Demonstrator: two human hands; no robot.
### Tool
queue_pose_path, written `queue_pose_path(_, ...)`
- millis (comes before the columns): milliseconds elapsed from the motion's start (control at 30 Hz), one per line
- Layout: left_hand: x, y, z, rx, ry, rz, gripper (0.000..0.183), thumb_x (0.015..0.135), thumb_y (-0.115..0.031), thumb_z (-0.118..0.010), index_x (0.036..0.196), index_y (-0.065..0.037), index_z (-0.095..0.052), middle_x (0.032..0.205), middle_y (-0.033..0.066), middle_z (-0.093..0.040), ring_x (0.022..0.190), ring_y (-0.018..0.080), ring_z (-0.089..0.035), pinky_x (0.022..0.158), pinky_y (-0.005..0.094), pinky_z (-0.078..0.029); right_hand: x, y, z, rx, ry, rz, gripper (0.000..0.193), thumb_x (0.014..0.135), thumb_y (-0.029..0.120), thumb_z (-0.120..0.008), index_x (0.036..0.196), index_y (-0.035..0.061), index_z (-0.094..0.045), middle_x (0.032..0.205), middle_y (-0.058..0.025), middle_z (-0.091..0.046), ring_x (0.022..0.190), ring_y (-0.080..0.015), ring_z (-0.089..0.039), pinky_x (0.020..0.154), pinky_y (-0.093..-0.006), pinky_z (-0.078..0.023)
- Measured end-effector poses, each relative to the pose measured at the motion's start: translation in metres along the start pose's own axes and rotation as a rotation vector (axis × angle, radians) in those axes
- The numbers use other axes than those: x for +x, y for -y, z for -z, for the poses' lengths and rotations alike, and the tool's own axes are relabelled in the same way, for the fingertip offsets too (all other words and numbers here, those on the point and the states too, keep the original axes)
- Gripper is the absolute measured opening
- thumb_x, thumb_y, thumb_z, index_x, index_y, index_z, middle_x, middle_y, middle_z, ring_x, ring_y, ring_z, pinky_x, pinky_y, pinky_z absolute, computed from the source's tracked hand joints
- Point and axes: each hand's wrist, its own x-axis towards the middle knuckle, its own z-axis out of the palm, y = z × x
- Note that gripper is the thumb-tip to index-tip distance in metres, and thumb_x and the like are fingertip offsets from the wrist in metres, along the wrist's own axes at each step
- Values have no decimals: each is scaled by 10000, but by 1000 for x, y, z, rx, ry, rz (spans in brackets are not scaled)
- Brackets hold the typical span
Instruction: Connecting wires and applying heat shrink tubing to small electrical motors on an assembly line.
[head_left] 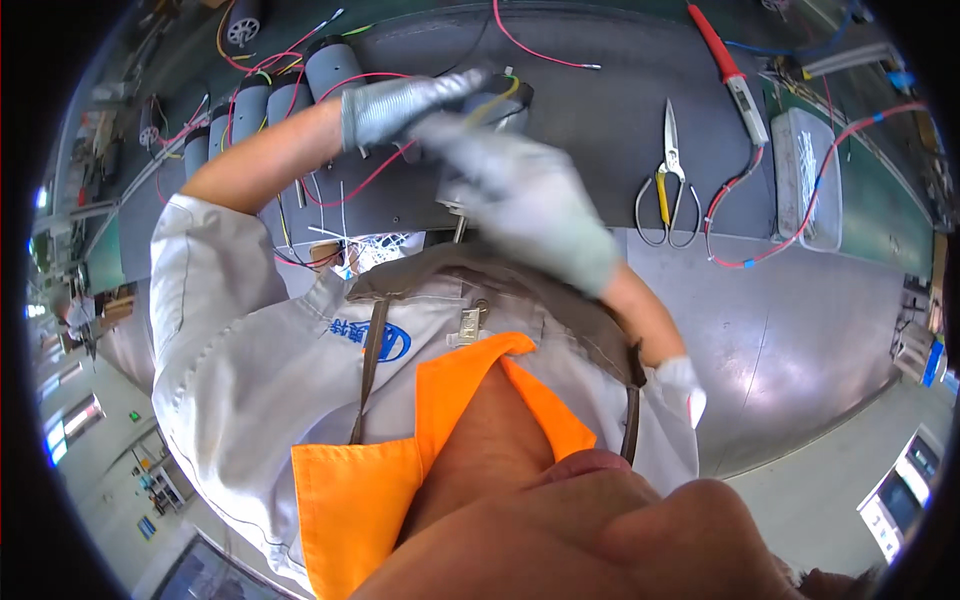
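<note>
My left hand (405, 105), in a pale knit glove, reaches over the bench with its fingers stretched to the right, their tips slightly blurred. Beside those fingertips is a dark cylindrical part (518, 98) with a yellow-green wire (492, 104) on it, largely covered by my hands. My right hand (540, 200), gloved too, is smeared by motion just below that part. Its fingers point toward my left hand, and what they hold, if anything, cannot be made out. A thin metal rod (460, 229) shows under the right hand, near my apron.
Several grey motor-like cylinders (332, 66) with coloured wires stand at the left. Scissors (671, 170) lie on the dark bench mat right of my hands. Farther right are a red-handled corded tool (722, 55) and a clear plastic bin (832, 215) of thin white pieces.
</note>
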Motion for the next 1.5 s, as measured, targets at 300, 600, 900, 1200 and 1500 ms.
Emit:
queue_pose_path(300, 19, -28, 3, 441, 20, 145, 864, 859, -852, -403, 1284, -126, -597, 1119, -12, -574, 888, 106, -524, 712, 282, -471, 54, -2, -210, 14, 807, 104, 297, 860, 379, -612, 875, 138, -785, 914, -77, -745, 829, -327, -707, 725, -437, -551)
queue_pose_path(600, 47, 38, -16, 46, -388, -84, 640, 972, -702, -423, 753, -113, -543, 627, -35, -426, 516, 93, -384, 468, 285, -326, -74, -32, 208, 162, -322, -491, 241, 937, 184, -653, 1087, 17, -740, 1003, -62, -725, 879, -150, -670, 789, -299, -535)
queue_pose_path(900, 62, 31, -16, 211, -373, -263, 631, 1023, -615, -412, 812, -40, -563, 651, -38, -423, 568, 82, -372, 507, 293, -323, -134, -254, 405, -1076, -113, -1135, 367, 882, 389, -647, 1087, 102, -752, 1015, -192, -725, 1001, -382, -682, 882, -436, -531)
queue_pose_path(1200, 51, 0, 4, 368, -71, -188, 706, 1024, -602, -419, 727, 22, -565, 561, 83, -461, 518, 189, -494, 526, 380, -421, -112, -194, 385, -931, -475, -1095, 276, 906, 292, -630, 1076, 118, -761, 876, -164, -731, 711, -218, -700, 673, -375, -531)
queue_pose_path(1500, 8, -48, 20, 178, 72, 159, 345, 934, -458, -630, 962, -133, -743, 691, -70, -560, 663, 25, -528, 535, 220, -409, -28, -18, 156, 219, -595, -755, 319, 973, 142, -619, 1207, -75, -627, 971, -161, -702, 721, -183, -669, 571, -257, -532)
